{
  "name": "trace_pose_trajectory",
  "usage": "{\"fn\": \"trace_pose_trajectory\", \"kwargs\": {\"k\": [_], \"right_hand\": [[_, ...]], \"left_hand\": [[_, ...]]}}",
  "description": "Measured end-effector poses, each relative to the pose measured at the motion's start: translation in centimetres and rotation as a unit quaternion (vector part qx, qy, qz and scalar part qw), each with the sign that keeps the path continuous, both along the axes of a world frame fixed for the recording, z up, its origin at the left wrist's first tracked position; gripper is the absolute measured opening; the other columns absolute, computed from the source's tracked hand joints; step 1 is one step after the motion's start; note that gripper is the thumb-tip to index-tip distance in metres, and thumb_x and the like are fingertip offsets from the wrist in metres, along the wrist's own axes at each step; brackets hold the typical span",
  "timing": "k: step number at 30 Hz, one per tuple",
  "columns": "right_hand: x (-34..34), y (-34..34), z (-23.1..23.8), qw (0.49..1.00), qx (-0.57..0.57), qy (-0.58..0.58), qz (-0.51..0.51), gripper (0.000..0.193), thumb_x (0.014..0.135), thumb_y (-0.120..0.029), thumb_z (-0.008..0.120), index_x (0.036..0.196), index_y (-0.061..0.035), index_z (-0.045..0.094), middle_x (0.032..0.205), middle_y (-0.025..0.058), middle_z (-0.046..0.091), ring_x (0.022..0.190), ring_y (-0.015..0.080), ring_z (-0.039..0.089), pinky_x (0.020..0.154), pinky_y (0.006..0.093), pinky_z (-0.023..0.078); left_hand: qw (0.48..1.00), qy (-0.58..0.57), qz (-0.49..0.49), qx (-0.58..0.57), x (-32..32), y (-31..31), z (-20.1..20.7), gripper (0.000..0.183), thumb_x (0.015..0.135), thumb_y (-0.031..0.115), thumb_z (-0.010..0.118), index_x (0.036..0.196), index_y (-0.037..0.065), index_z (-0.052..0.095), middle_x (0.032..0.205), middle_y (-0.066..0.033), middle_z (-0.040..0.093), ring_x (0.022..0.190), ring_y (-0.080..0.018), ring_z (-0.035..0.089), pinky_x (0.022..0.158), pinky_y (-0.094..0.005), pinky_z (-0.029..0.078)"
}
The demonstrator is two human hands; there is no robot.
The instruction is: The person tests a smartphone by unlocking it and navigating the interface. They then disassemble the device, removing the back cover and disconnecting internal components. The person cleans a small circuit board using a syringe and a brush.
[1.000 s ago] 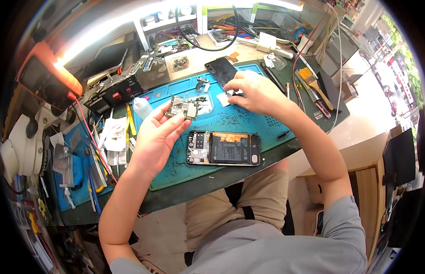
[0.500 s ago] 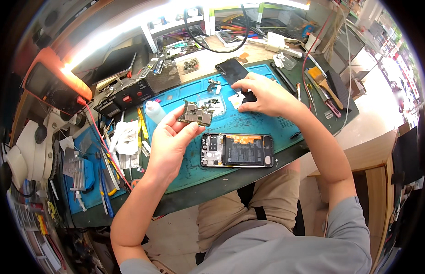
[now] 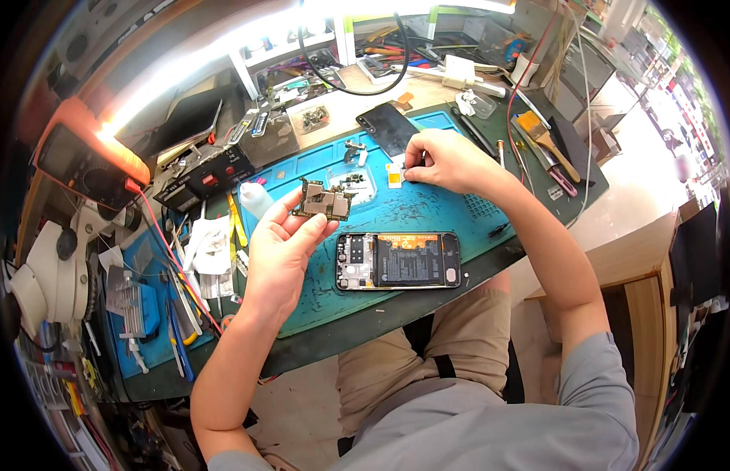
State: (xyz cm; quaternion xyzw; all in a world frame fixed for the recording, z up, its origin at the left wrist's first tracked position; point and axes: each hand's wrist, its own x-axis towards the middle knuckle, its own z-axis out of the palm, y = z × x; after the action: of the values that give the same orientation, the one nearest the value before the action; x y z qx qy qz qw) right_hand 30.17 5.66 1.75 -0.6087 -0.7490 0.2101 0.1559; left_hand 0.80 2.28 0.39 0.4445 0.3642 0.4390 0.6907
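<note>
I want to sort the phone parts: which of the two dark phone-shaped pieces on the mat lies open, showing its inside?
The opened phone nearest the person, with battery and boards exposed; the black panel at the mat's far edge is plain.

My left hand has lifted the circuit board up off the blue mat and now holds it higher, tilted, by its edge between thumb and fingertips. My right hand has drawn back slightly from the dark phone cover and now pinches at the small white card on the mat.
</note>
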Motion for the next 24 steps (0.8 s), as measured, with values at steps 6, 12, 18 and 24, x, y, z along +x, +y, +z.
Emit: {"fn": "trace_pose_trajectory", "kwargs": {"k": [6,12,18,24], "right_hand": [[0.1,-0.4,0.4,0.999,-0.011,0.030,-0.020,0.026,0.084,-0.025,0.079,0.099,-0.0047,0.071,0.094,0.0109,0.073,0.091,0.0249,0.070,0.082,0.0364,0.055],[-0.4,-0.1,-0.3,0.999,-0.020,-0.004,-0.027,0.029,0.084,-0.028,0.079,0.100,-0.0045,0.072,0.096,0.0115,0.073,0.093,0.0249,0.071,0.084,0.0368,0.055],[-0.8,-0.4,-0.2,0.998,-0.015,0.009,-0.061,0.027,0.084,-0.027,0.077,0.096,-0.0037,0.072,0.096,0.0129,0.073,0.094,0.0268,0.071,0.085,0.0380,0.055],[-1.6,-0.3,-0.1,0.997,-0.003,-0.032,-0.067,0.024,0.083,-0.024,0.076,0.093,-0.0028,0.072,0.093,0.0148,0.073,0.091,0.0288,0.070,0.082,0.0392,0.055]], "left_hand": [[1.000,-0.007,-0.007,0.002,-0.1,0.0,-0.1,0.057,0.097,0.000,0.063,0.147,-0.009,0.035,0.122,-0.0148,0.066,0.109,-0.0190,0.066,0.102,-0.0356,0.053],[1.000,-0.007,-0.014,0.007,0.0,-0.2,-0.2,0.061,0.097,-0.001,0.063,0.148,-0.010,0.031,0.122,-0.0159,0.066,0.110,-0.0203,0.066,0.102,-0.0367,0.054],[1.000,-0.012,-0.022,0.005,-0.1,-0.3,-0.2,0.060,0.097,-0.001,0.063,0.148,-0.009,0.032,0.122,-0.0159,0.067,0.110,-0.0204,0.066,0.103,-0.0368,0.054],[1.000,-0.017,-0.023,0.002,-0.1,-0.2,-0.1,0.058,0.098,0.000,0.062,0.147,-0.008,0.034,0.120,-0.0146,0.067,0.109,-0.0193,0.066,0.102,-0.0359,0.053]]}}
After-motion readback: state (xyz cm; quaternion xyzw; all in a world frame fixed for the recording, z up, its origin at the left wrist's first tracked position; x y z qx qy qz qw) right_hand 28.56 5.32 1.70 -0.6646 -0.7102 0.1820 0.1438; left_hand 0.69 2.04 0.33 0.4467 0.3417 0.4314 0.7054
